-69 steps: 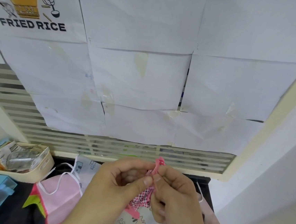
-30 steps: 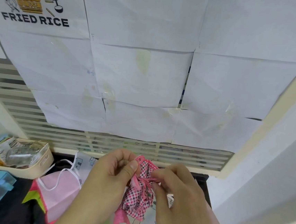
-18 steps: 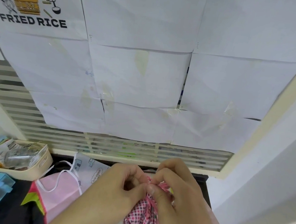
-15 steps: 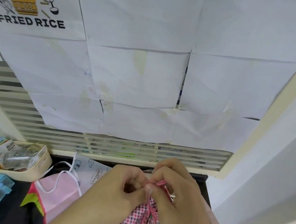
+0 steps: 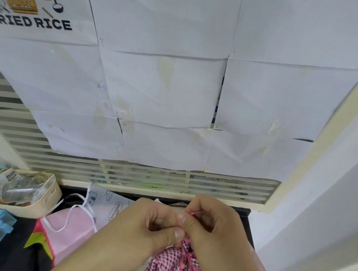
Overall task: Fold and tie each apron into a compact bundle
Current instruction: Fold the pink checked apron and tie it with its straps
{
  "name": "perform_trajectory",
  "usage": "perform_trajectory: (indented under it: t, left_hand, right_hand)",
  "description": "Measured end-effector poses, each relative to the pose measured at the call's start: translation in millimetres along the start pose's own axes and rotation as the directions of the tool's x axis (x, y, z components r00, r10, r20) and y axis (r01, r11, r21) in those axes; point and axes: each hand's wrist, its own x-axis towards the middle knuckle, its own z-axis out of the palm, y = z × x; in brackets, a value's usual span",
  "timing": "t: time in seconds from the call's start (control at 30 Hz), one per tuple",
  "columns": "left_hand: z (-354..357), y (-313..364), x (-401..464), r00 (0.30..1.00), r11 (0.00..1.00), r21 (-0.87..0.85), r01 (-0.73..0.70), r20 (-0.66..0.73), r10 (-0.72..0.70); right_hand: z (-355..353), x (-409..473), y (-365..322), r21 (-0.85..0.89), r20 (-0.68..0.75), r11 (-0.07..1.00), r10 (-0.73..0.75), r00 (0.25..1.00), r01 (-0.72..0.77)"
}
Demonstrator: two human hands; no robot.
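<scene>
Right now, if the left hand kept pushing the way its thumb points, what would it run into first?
The left hand points its thumb rightward, straight at the right hand. Their fingertips already meet at the pink tie above the checked apron, so it would likely press into the right hand's fingers at once.

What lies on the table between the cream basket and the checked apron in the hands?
In the head view, a pale pink apron with white straps lies between the cream basket and the checked apron.

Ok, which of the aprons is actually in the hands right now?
The pink checked apron, bunched under both hands, left hand and right hand pinching its pink tie. The plain pink apron and white printed apron lie untouched behind.
</scene>
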Motion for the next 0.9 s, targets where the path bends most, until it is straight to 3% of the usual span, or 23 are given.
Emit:
perform_trajectory:
  t: [0.17, 0.4, 0.67, 0.9]
  left_hand:
    - [3.9, 0.1, 2.4, 0.988, 0.996, -0.088, 0.014, -0.152, -0.027]
    - [2.8, 3.5, 1.5, 0.968, 0.985, -0.168, 0.026, -0.242, -0.067]
    - [4.2, 8.5, -0.9, 0.955, 0.987, -0.161, 0.010, -0.290, -0.057]
    - [5.5, 9.7, -3.8, 0.929, 0.979, -0.205, -0.005, -0.364, -0.071]
  right_hand:
    - [-2.6, -0.1, 6.5, 0.212, -0.003, 0.977, -0.023, 1.000, 0.023]
    - [-0.1, -1.5, 4.8, 0.002, -0.044, 0.988, -0.153, 0.987, 0.153]
    - [6.9, -0.9, 4.0, 0.132, -0.128, 0.976, -0.156, 0.979, 0.172]
    - [9.2, 0.4, 11.3, -0.157, -0.118, 0.944, -0.310, 0.943, 0.290]
